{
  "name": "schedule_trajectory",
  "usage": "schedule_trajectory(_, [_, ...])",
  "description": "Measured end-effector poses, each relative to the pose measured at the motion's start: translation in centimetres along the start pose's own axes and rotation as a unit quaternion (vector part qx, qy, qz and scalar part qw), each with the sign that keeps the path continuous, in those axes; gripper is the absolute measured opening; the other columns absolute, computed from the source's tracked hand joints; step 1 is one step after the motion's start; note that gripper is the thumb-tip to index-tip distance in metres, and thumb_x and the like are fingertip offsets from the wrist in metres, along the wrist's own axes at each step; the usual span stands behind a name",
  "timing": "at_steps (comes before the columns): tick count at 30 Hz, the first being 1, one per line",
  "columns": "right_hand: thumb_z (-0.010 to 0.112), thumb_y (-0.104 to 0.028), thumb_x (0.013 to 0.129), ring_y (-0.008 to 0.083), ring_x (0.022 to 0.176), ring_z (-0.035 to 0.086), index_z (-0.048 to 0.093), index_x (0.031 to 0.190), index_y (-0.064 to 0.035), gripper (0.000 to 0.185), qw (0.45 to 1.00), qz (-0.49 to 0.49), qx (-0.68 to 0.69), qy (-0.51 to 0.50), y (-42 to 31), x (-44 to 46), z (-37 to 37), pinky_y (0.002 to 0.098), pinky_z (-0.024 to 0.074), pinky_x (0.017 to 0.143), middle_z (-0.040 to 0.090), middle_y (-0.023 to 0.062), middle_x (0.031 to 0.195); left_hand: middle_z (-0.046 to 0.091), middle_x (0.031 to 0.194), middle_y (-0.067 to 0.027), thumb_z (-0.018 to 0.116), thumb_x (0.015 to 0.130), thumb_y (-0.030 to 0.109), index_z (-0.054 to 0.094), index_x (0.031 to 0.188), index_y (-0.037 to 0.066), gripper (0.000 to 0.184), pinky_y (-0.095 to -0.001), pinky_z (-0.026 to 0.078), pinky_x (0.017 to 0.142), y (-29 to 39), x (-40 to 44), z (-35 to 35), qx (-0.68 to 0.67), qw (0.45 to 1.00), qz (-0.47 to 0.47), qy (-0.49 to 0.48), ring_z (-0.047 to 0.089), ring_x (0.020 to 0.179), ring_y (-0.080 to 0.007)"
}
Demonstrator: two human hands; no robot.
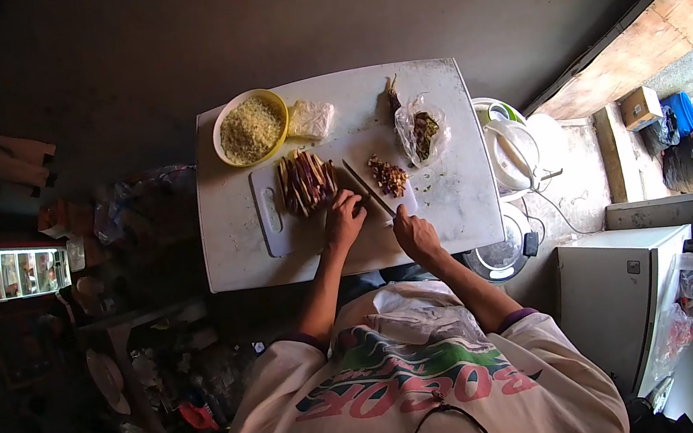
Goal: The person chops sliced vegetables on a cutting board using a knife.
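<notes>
My right hand is closed round the handle of a knife, whose blade slants up and left across the cutting board. My left hand lies just left of the blade with its fingers curled down; what they press on is hidden. Beside those fingertips, purple and pale strips of what looks like eggplant lie side by side on the white cutting board. To the right of the blade sits a heap of small chopped pieces of similar colours.
A yellow bowl of pale shredded food and a clear-wrapped pale packet stand at the table's back left. A plastic bag with chopped bits lies right, below a dark purple stemmed vegetable. A white fridge stands lower right.
</notes>
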State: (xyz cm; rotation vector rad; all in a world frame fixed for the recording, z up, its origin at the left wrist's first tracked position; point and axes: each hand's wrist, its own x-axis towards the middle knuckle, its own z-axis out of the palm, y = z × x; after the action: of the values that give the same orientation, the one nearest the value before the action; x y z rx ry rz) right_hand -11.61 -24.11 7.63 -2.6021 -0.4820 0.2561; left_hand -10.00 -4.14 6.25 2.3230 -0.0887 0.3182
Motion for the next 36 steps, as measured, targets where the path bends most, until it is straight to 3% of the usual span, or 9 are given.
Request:
schedule_trajectory(6, [0.048,-0.021,0.092,0.0443,0.059,0.061,0.043,0.117,0.0008,0.033,0.999,0.013,0.024,0.043,0.3,1.6,-0.6,0.0552,0.0482,0.053,0.06,0.0255,0.065,0.059,0.092,-0.0108,0.068,0.075,0.002,0.064,0.091,-0.001,0.017,-0.0388,0.049,0.077,0.4,0.2,-0.4,-0.022,0.999,0.045,0.001,0.059,0.088,-0.03])
schedule_trajectory(11, [0.049,-0.02,0.093,0.0463,0.059,0.06,0.044,0.109,-0.0002,0.027,0.998,0.017,0.065,0.015,-1.3,0.9,-2.5,0.056,0.0478,0.054,0.06,0.0258,0.064,0.06,0.091,-0.0122,0.07,0.075,0.004,0.065,0.092,0.0,0.018,-0.0388,0.049,0.076,0.6,0.2,0.1,-0.005,0.999,0.019,0.029,0.059,0.088,-0.0311])
schedule_trajectory(15, [0.048,-0.021,0.093,0.0429,0.063,0.063,0.041,0.117,0.0014,0.033,1.0,0.004,0.019,0.0,-2.2,-0.4,-2.9,0.0527,0.0502,0.056,0.062,0.0243,0.068,0.059,0.095,-0.0134,0.069,0.076,0.006,0.066,0.093,-0.001,0.018,-0.0384,0.048,0.077,0.3,0.4,0.3,0.016,0.999,0.0,0.028,0.058,0.09,-0.0324])
schedule_trajectory(17, [0.048,-0.02,0.093,0.0427,0.063,0.063,0.041,0.113,0.0022,0.03,0.999,0.013,0.027,-0.022,-2.7,-0.8,-3.0,0.0525,0.0501,0.056,0.062,0.0243,0.068,0.059,0.096,-0.0135,0.069,0.077,0.006,0.066,0.093,-0.001,0.018,-0.0384,0.048,0.078,0.1,0.2,0.3,0.026,0.999,0.001,0.027,0.058,0.091,-0.0327])
schedule_trajectory(18, [0.05,-0.017,0.092,0.0458,0.059,0.06,0.043,0.103,0.0021,0.023,0.999,0.006,0.051,0.011,-2.9,-1.0,-3.0,0.0553,0.0476,0.053,0.059,0.0264,0.063,0.058,0.097,-0.0136,0.068,0.077,0.005,0.066,0.093,-0.001,0.018,-0.0385,0.048,0.079,0.2,0.1,0.1,0.038,0.999,0.002,0.027,0.058,0.092,-0.0329])
schedule_trajectory(25, [0.047,-0.016,0.092,0.0459,0.062,0.061,0.042,0.114,0.0048,0.03,0.995,0.037,0.071,-0.056,-2.2,-1.8,-1.5,0.0574,0.0472,0.056,0.06,0.0272,0.066,0.057,0.097,-0.0126,0.071,0.069,0.0,0.066,0.093,-0.001,0.024,-0.0404,0.048,0.08,0.0,-0.4,0.1,0.04,0.999,-0.007,0.023,0.056,0.096,-0.0334])
schedule_trajectory(27, [0.044,-0.018,0.093,0.0463,0.065,0.062,0.04,0.119,0.0046,0.035,0.996,0.01,0.085,0.004,-1.7,-1.4,0.3,0.058,0.0478,0.058,0.062,0.0273,0.07,0.057,0.096,-0.0111,0.071,0.065,-0.003,0.067,0.092,-0.002,0.027,-0.0412,0.047,0.082,-0.1,-0.4,0.2,0.027,0.999,0.009,0.022,0.056,0.097,-0.0329])
schedule_trajectory(33, [0.043,-0.022,0.093,0.0465,0.066,0.062,0.039,0.124,0.0035,0.04,0.999,0.017,0.025,-0.012,-1.8,4.8,1.6,0.0567,0.0489,0.059,0.062,0.0269,0.071,0.06,0.096,-0.0124,0.059,0.07,-0.006,0.067,0.094,-0.001,0.026,-0.0391,0.049,0.08,-1.1,-0.6,0.2,0.031,0.997,0.07,0.017,0.059,0.095,-0.0314])
schedule_trajectory(36, [0.043,-0.022,0.093,0.0466,0.066,0.062,0.041,0.121,0.0023,0.037,1.0,0.007,0.027,-0.004,-1.9,4.3,0.3,0.0566,0.0492,0.06,0.062,0.0275,0.071,0.061,0.096,-0.0124,0.056,0.073,-0.006,0.066,0.096,0.001,0.026,-0.038,0.049,0.079,-0.7,-0.5,-0.1,0.018,0.999,0.036,0.027,0.06,0.095,-0.0312])
